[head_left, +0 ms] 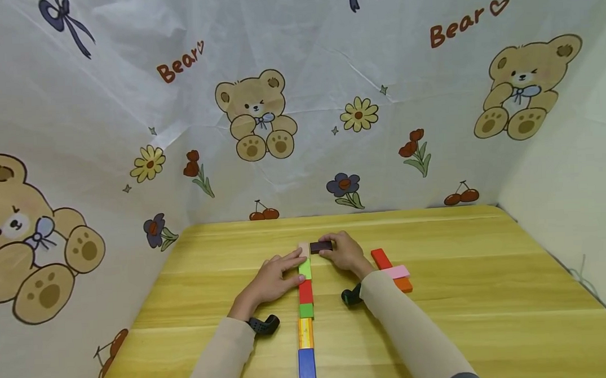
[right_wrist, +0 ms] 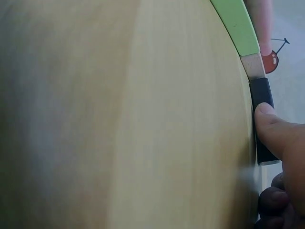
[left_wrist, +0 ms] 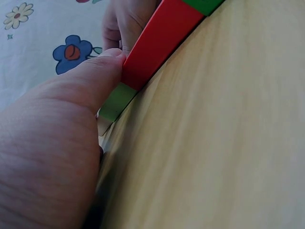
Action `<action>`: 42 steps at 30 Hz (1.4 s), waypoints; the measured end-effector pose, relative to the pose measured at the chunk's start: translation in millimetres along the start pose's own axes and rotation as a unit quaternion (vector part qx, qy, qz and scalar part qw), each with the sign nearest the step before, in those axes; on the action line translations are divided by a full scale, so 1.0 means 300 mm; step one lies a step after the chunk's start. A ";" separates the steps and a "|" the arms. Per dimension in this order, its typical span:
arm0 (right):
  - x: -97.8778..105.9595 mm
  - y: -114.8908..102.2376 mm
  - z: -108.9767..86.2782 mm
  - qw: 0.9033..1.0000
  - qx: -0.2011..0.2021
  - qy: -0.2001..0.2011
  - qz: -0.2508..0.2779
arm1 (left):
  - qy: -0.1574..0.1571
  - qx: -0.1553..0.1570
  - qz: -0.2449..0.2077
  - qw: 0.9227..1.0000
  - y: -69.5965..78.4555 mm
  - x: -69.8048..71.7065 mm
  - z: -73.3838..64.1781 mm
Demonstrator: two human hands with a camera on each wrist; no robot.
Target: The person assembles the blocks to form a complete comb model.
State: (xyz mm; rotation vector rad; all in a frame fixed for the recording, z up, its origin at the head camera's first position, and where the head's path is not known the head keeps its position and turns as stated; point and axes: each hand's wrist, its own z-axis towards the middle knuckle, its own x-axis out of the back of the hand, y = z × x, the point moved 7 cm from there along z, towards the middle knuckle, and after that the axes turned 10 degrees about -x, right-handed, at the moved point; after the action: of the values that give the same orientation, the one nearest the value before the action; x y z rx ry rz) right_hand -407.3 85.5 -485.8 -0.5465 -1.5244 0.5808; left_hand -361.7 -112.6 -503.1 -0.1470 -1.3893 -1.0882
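Note:
A straight row of wooden blocks runs away from the front of the table: a blue block (head_left: 307, 369), a yellow-orange block (head_left: 306, 333), a green block (head_left: 306, 310), a red block (head_left: 306, 292), a light green block (head_left: 305, 269) and a pale block (head_left: 304, 249). My left hand (head_left: 272, 279) rests along the row's far left side, its fairly straight fingers on the far blocks and its thumb near the red one. My right hand (head_left: 347, 251) pinches a black block (head_left: 316, 247), set crosswise beside the pale block. In the right wrist view, the thumb presses the black block's side.
Right of my right forearm, a red block (head_left: 381, 258), a pink block (head_left: 399, 271) and an orange block (head_left: 403, 284) lie in a loose group, partly overlapping. A bear-print cloth (head_left: 312, 171) hangs behind the wooden table (head_left: 471, 317). Each wrist wears a black device.

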 end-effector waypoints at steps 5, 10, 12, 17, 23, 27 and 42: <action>-0.010 0.008 -0.007 1.000 -0.001 -0.002 -0.008 | 0.002 -0.001 -0.004 1.000 0.003 -0.009 -0.006; -0.020 0.015 -0.014 1.000 -0.011 -0.003 -0.006 | -0.003 0.004 -0.006 1.000 0.004 -0.020 -0.014; -0.021 0.017 -0.016 1.000 -0.012 -0.001 -0.007 | -0.003 0.004 -0.007 1.000 0.004 -0.023 -0.015; -0.020 0.019 -0.020 1.000 -0.014 0.003 -0.015 | -0.005 0.007 -0.008 1.000 -0.002 -0.029 -0.012; -0.013 0.014 -0.022 1.000 -0.013 0.004 -0.018 | -0.008 0.002 -0.009 1.000 0.004 -0.025 -0.005; -0.010 0.013 -0.022 1.000 -0.004 0.000 0.000 | -0.007 0.001 -0.009 1.000 0.006 -0.022 -0.004; 0.013 0.023 -0.018 0.988 -0.019 -0.023 0.151 | -0.006 0.001 0.001 1.000 -0.001 -0.005 -0.005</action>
State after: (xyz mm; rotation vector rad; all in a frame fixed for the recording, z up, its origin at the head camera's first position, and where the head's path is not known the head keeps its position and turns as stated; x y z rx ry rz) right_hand -402.0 93.5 -487.3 -0.8077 -1.5084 0.8019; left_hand -360.5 -113.0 -504.7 -0.1529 -1.4008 -1.0865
